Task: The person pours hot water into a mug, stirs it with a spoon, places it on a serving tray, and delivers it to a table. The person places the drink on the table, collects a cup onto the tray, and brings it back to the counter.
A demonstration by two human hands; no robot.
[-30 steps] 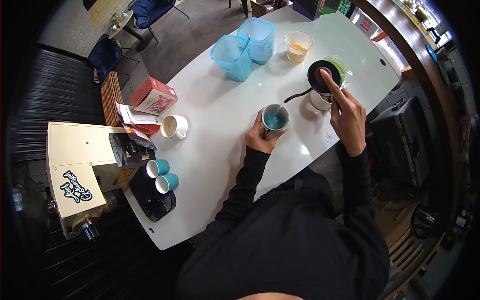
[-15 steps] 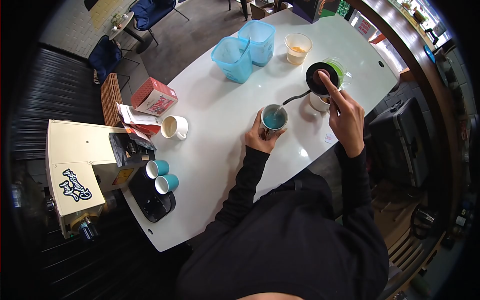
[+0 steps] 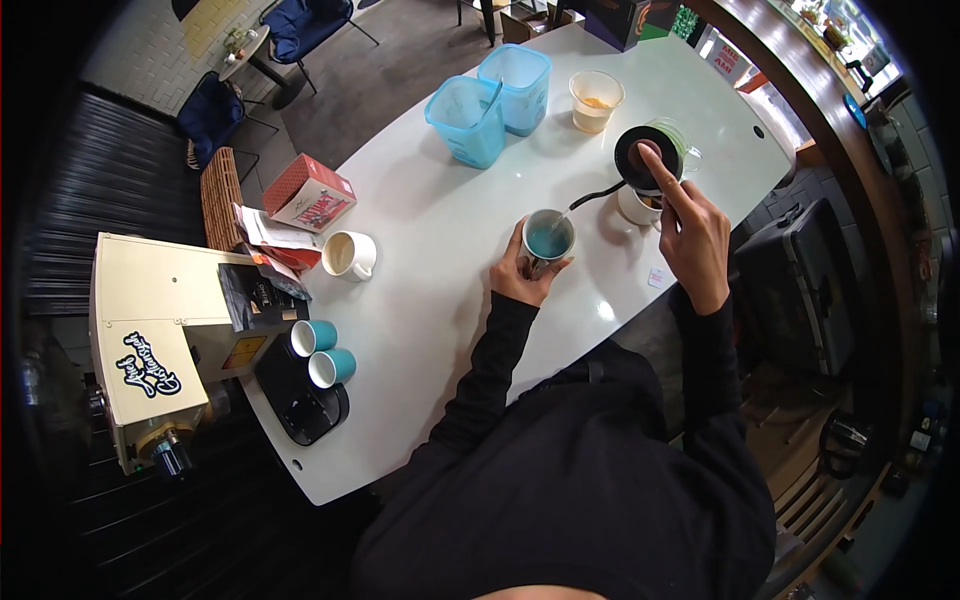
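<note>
A cup (image 3: 548, 236) with blue inside stands upright in my left hand (image 3: 527, 278), whose fingers wrap round its near side. My right hand (image 3: 693, 225) holds a black kettle (image 3: 640, 158) with one finger on its lid; its handle is hidden under the hand. The thin curved spout (image 3: 598, 194) reaches over the cup, and a thin stream runs from its tip into it. Partly under the kettle is a white cup (image 3: 637, 206). Behind the kettle stands a glass vessel (image 3: 690, 150) with something green.
On the white table (image 3: 430, 300) are two blue containers (image 3: 470, 125), a clear cup (image 3: 596, 103), a white mug (image 3: 349, 256), a red box (image 3: 312, 196) and two teal cups (image 3: 333, 367) on a black tray (image 3: 300, 400). A cream machine (image 3: 150, 310) stands at left.
The view has shifted very slightly. My hands hold the same cup and kettle in nearly the same places, and the stream still runs.
</note>
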